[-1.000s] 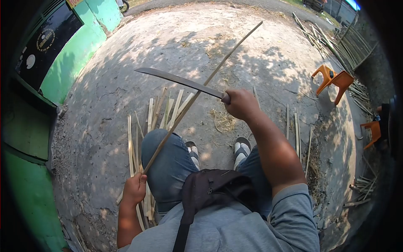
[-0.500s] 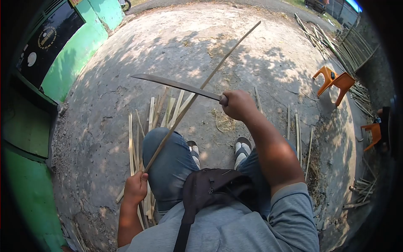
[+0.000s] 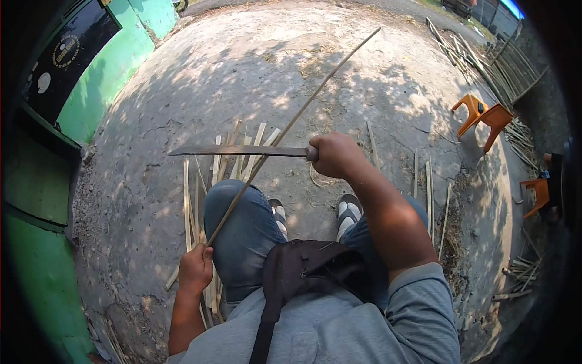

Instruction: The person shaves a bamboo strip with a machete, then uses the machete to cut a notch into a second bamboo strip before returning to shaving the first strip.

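My left hand (image 3: pixel 196 267) is closed round the lower end of a long thin strip (image 3: pixel 315 92), beside my left knee. The strip slants up and away to the right, passing over the knee. My right hand (image 3: pixel 335 156) grips the handle of a long machete (image 3: pixel 242 150). Its blade points left, nearly level, and crosses the strip above the knee; whether the two touch I cannot tell. Pale split strips (image 3: pixel 217 161) lie on the ground beyond and beside my left leg.
More strips (image 3: pixel 429 194) lie right of my right leg. An orange plastic stool (image 3: pixel 496 124) stands at the right, with a dark object on it. Long poles (image 3: pixel 485 67) are piled at the upper right. A green wall (image 3: pixel 100 91) runs along the left.
The machete has moved down and to the left along the strip, and its blade has turned from slanting to nearly level. My left hand has barely moved.
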### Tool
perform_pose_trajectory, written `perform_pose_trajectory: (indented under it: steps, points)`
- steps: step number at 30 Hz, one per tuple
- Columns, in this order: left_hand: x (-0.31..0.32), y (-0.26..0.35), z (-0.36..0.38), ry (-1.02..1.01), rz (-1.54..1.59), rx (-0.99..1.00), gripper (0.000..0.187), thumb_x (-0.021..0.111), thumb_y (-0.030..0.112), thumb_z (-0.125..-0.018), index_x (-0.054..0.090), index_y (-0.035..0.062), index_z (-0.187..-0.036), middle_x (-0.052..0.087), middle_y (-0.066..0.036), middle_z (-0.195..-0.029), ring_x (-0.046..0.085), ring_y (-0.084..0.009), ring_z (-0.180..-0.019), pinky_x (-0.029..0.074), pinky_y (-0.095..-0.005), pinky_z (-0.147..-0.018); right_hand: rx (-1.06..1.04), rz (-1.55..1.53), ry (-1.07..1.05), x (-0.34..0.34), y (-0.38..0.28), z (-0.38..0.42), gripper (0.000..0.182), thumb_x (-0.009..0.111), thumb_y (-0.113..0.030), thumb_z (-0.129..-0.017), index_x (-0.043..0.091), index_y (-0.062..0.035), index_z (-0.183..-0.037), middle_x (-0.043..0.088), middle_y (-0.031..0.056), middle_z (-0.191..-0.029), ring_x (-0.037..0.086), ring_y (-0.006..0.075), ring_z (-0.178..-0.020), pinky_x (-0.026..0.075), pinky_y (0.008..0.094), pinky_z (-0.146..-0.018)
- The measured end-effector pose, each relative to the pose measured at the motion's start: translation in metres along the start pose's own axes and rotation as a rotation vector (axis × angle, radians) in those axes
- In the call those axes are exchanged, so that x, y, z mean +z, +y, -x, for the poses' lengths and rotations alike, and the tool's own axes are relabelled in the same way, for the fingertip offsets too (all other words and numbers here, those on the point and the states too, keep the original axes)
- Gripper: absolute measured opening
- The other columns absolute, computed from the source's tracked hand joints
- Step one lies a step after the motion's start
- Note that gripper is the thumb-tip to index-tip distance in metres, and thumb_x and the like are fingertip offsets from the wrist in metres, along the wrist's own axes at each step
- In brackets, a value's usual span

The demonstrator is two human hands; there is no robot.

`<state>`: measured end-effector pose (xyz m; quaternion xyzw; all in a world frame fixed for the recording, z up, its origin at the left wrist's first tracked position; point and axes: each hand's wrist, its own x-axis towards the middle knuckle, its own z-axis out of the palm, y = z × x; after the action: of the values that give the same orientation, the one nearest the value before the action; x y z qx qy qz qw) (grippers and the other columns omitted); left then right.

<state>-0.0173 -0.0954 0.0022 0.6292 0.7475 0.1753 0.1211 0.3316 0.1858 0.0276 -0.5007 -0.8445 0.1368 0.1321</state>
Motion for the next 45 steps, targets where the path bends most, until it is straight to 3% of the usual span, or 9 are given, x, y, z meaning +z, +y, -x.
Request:
perform_pose_trajectory:
  steps: [10, 13, 16, 19, 28, 31, 41, 45]
  points:
    - [0.007, 0.0, 0.004, 0.033, -0.059, -0.005, 0.046, 0.054, 0.042, -0.108, 0.056, 0.002, -0.085, 0.061, -0.028, -0.071, 0.063, -0.0538, -0.075, 0.047, -0.0573, -0.062, -0.096, 0.015, 0.093, 0.004, -0.014, 0.022, 0.01, 0.069, -0.024, -0.083, 0.071, -0.014, -0.085, 0.07, 0.0149, -0.076, 0.071, 0.0403, -0.077, 0.056, 0.0529, -0.069]
    - [0.007, -0.001, 0.002, 0.013, -0.054, 0.005, 0.046, 0.054, 0.041, -0.108, 0.056, 0.0016, -0.085, 0.061, -0.028, -0.072, 0.063, -0.0536, -0.074, 0.047, -0.057, -0.061, -0.005, 0.039, 0.081, 0.005, -0.009, 0.014, 0.011, 0.069, -0.024, -0.084, 0.072, -0.0137, -0.084, 0.07, 0.0154, -0.077, 0.071, 0.0406, -0.078, 0.056, 0.0529, -0.07]
    - [0.0, 0.006, 0.002, 0.009, -0.05, -0.017, 0.045, 0.053, 0.041, -0.108, 0.056, 0.0015, -0.086, 0.061, -0.028, -0.072, 0.062, -0.0538, -0.074, 0.047, -0.0565, -0.061, 0.073, 0.009, 0.065, 0.005, -0.006, 0.006, 0.011, 0.069, -0.023, -0.085, 0.077, -0.0169, -0.087, 0.075, 0.0131, -0.086, 0.074, 0.0356, -0.086, 0.059, 0.0498, -0.076]
    - [-0.003, 0.007, 0.004, 0.007, -0.034, -0.01, 0.044, 0.054, 0.04, -0.108, 0.057, 0.0015, -0.086, 0.061, -0.028, -0.072, 0.061, -0.054, -0.074, 0.047, -0.0557, -0.06, 0.043, 0.007, 0.027, -0.003, -0.011, 0.008, 0.012, 0.069, -0.024, -0.086, 0.077, -0.0167, -0.088, 0.075, 0.0129, -0.087, 0.074, 0.0355, -0.087, 0.059, 0.0495, -0.077]
    - [0.006, 0.005, 0.001, 0.034, 0.009, 0.017, 0.044, 0.055, 0.038, -0.108, 0.054, 0.0012, -0.084, 0.06, -0.028, -0.071, 0.06, -0.0543, -0.073, 0.045, -0.0555, -0.06, 0.006, -0.005, 0.07, 0.004, -0.003, 0.01, 0.015, 0.065, -0.025, -0.089, 0.071, -0.0116, -0.085, 0.071, 0.0184, -0.081, 0.07, 0.0421, -0.081, 0.055, 0.0554, -0.074]
    - [0.002, 0.005, 0.002, 0.026, -0.03, 0.012, 0.045, 0.055, 0.039, -0.108, 0.054, 0.0013, -0.083, 0.059, -0.028, -0.07, 0.06, -0.0544, -0.073, 0.045, -0.0553, -0.059, 0.093, -0.016, 0.039, 0.009, 0.006, 0.001, 0.018, 0.065, -0.029, -0.092, 0.075, -0.0141, -0.091, 0.074, 0.0171, -0.091, 0.072, 0.0401, -0.089, 0.057, 0.0522, -0.079]
    - [0.013, 0.001, 0.001, 0.058, 0.036, 0.058, 0.048, 0.052, 0.041, -0.109, 0.054, 0.0011, -0.083, 0.059, -0.027, -0.07, 0.06, -0.0541, -0.072, 0.045, -0.0542, -0.059, -0.121, -0.021, 0.057, 0.006, -0.02, 0.017, 0.016, 0.067, -0.026, -0.089, 0.073, -0.012, -0.085, 0.071, 0.0159, -0.08, 0.071, 0.0405, -0.08, 0.057, 0.0515, -0.072]
    - [0.014, -0.004, 0.003, 0.041, 0.05, 0.056, 0.047, 0.05, 0.04, -0.11, 0.053, 0.0006, -0.084, 0.058, -0.028, -0.071, 0.059, -0.0544, -0.072, 0.044, -0.0528, -0.059, -0.074, -0.048, 0.086, 0.015, -0.011, 0.01, 0.012, 0.067, -0.022, -0.084, 0.069, -0.0114, -0.08, 0.069, 0.0165, -0.076, 0.069, 0.0417, -0.078, 0.055, 0.0537, -0.07]
